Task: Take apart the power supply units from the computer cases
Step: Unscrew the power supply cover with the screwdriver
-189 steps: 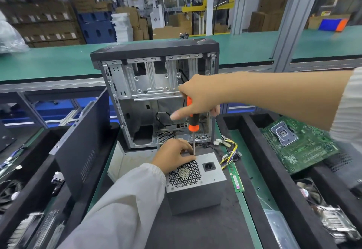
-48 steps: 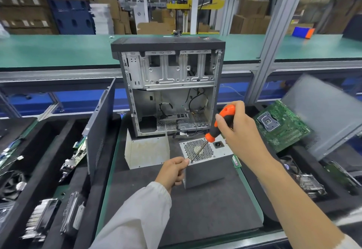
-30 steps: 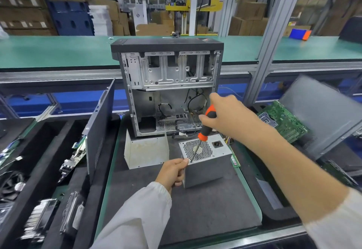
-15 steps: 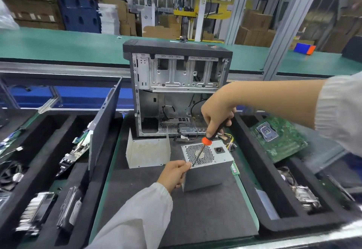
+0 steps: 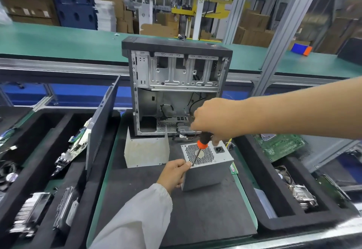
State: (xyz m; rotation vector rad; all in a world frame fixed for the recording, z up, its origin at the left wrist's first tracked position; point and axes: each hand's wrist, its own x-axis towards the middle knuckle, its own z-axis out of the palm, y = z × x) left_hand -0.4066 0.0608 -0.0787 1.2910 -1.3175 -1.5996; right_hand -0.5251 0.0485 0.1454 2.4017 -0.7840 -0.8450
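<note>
A grey power supply unit (image 5: 207, 172) stands on the dark mat in front of an open, gutted computer case (image 5: 176, 86). Its fan grille faces up. My left hand (image 5: 174, 172) grips the unit's near left corner, thumb at the top edge. My right hand (image 5: 213, 121) holds an orange and black screwdriver (image 5: 201, 145) from above. The screwdriver's tip rests at the near left corner of the grille face, close to my left thumb. Yellow and black cables (image 5: 228, 144) trail from the unit's far side.
A bent white metal plate (image 5: 147, 151) stands left of the unit. A dark side panel (image 5: 101, 129) leans at the mat's left edge. Black foam trays left (image 5: 39, 170) and right (image 5: 274, 199) hold boards, drives and heatsinks. A green motherboard (image 5: 280, 147) lies right.
My right hand has shifted slightly while the screwdriver's tip stays at the unit's near left corner. My left hand keeps its grip on that corner. The view moved a little.
</note>
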